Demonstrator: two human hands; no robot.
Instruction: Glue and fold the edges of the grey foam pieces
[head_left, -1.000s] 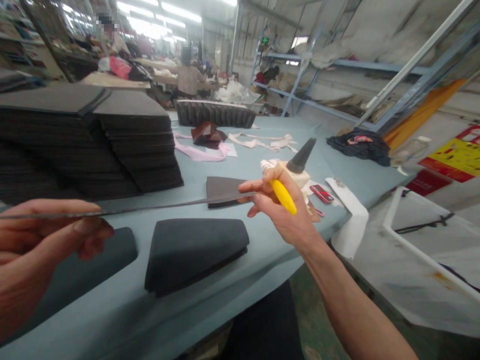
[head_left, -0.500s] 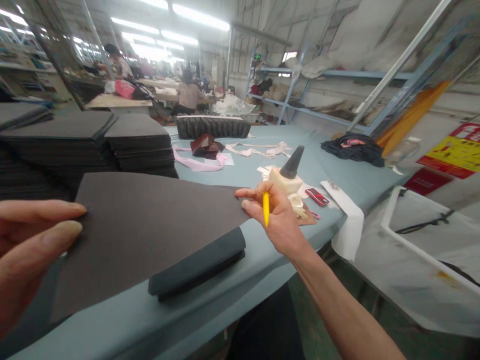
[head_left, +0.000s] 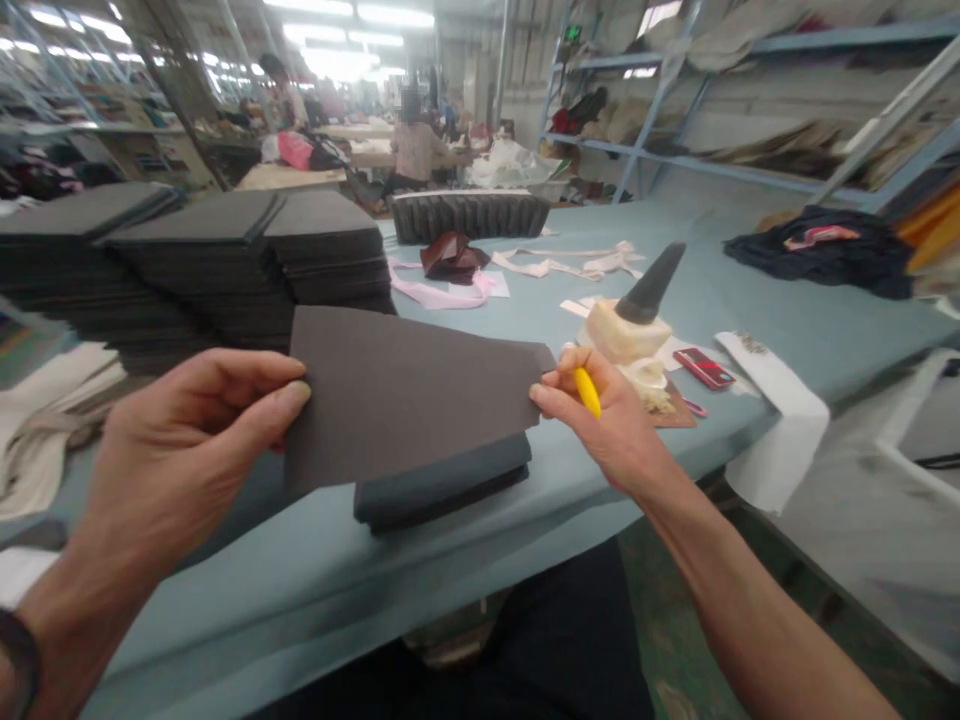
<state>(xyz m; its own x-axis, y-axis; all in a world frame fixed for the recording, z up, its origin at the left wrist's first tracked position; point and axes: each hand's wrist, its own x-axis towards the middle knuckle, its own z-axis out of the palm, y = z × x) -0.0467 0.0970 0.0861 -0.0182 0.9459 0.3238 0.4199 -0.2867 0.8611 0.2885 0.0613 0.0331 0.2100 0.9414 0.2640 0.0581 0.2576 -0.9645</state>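
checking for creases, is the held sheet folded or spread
Spread: the sheet shows one broad face between the left hand and right hand.

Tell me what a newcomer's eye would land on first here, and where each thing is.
Probably the dark grey panel, held up mid-view by its ends between the left hand and the right hand. Next might come the bright yellow object in the right hand, and the dark cone tilting up just beyond it. The bulky dark stacks at the view's left also stand out.

The grey panel [head_left: 412, 400] partly hides the dark pieces [head_left: 454, 485] behind.
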